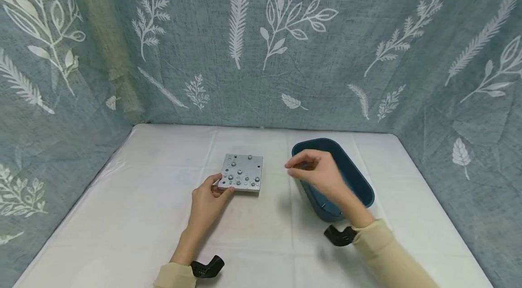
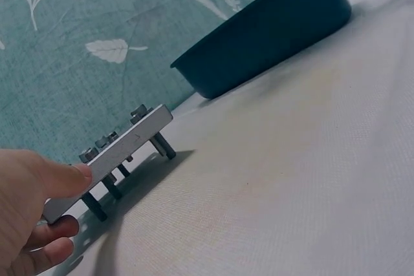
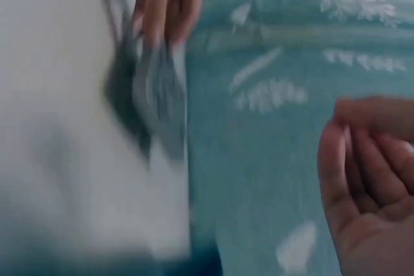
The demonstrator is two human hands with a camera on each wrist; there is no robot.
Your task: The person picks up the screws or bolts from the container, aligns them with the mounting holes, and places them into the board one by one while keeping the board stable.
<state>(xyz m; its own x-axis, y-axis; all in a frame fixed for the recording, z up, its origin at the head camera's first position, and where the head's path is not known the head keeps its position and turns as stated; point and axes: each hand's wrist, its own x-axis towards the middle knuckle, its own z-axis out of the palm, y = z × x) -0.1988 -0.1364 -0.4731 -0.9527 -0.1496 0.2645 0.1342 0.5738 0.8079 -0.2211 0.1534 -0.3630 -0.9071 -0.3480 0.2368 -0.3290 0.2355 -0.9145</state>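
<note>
My left hand grips the near left corner of a square silver metal plate, thumb on the near edge. Several small socket-head screws sit in holes across its top. In the left wrist view, screw shanks stick out beneath the metal plate, over its shadow on the cloth; whether they touch it I cannot tell. My right hand hovers over the left side of a dark blue bin. Thumb and forefinger meet at the tips in the right wrist view, and nothing shows between them.
A few small metal pieces lie in the near end of the bin. White cloth covers the table. Green leaf-patterned curtains hang behind and at both sides. Each wrist carries a black camera mount.
</note>
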